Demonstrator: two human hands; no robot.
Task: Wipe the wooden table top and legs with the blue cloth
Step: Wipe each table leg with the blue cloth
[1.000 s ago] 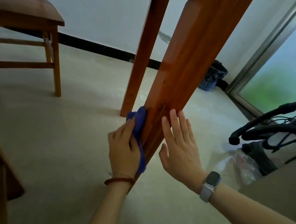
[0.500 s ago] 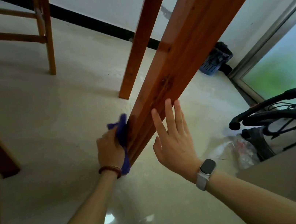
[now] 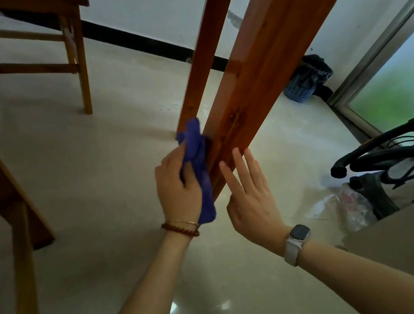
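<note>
gripping the blue cloth (image 3: 196, 158) against the near table leg (image 3: 262, 68), left hand (image 3: 178, 188) wipes; right hand (image 3: 249, 198) rests beside it, fingers (image 3: 239, 162) straight.

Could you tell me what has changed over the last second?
The left hand slid the blue cloth down the table leg, then back up. It still grips the cloth, and the right hand stays open, fingers against the leg.

— What did the person wear on the left hand (image 3: 178, 188)?
— Two bands at the wrist: dark red beads (image 3: 180, 231) and a thin gold bangle (image 3: 183, 222).
— And by the right hand (image 3: 252, 204)?
— A dark-faced smartwatch (image 3: 299, 233) with a pale strap; both forearms were bare.
</note>
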